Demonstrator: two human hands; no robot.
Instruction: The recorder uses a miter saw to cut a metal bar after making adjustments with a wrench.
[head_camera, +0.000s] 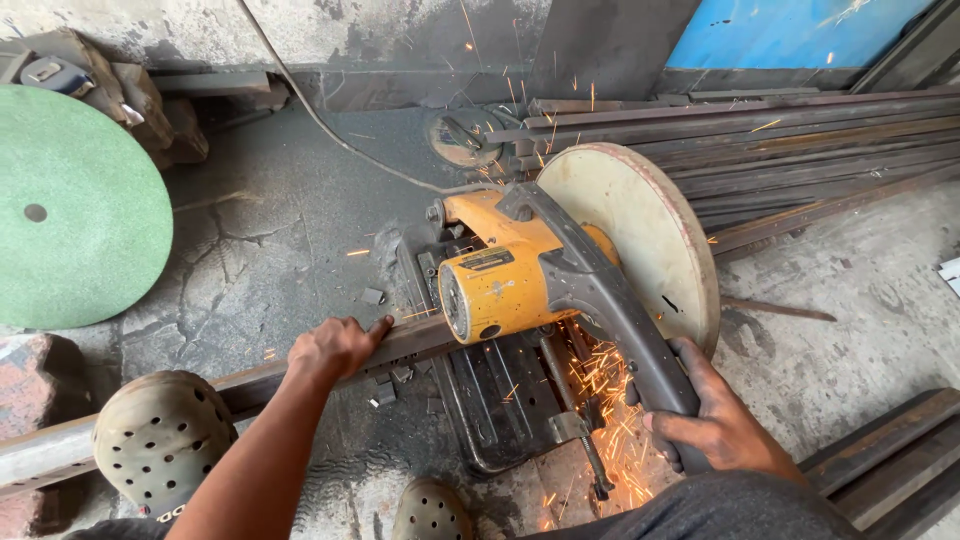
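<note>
At nine o'clock a green disc (75, 205) lies on the floor. Your left hand (335, 345) presses the long metal bar (150, 405), fingers curled over it. At centre, the yellow saw (520, 275) throws sparks (600, 385); at four o'clock your right hand (715, 420) grips its handle (640, 350), fingers wrapped tight.

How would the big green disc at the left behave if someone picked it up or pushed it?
The green disc looks thin, flat and rigid, so it would probably stay stiff rather than flop. Lying flat on the floor, it would likely slide, not roll; stood on edge, it could roll. Such thin wheels may be brittle.
</note>
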